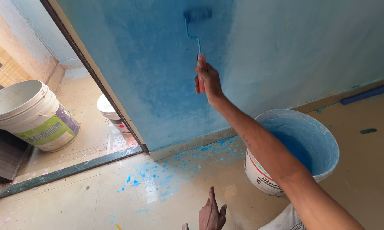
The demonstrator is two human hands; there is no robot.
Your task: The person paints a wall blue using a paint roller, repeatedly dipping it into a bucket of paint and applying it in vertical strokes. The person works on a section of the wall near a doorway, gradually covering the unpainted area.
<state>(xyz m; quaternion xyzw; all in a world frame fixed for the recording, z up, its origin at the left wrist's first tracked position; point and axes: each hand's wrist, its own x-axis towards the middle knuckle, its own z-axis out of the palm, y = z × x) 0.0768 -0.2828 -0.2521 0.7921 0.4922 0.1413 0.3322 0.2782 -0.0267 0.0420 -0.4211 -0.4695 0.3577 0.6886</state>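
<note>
1. The right hand is gripping the red handle of a paint roller, pressing it high against the blue wall.
2. The left hand is resting open, fingers spread, on the floor.
3. A paint bucket is standing just beside the right arm.

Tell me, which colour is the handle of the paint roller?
Red or pinkish-red; the roller handle is gripped by the right hand, seen in the head view.
</note>
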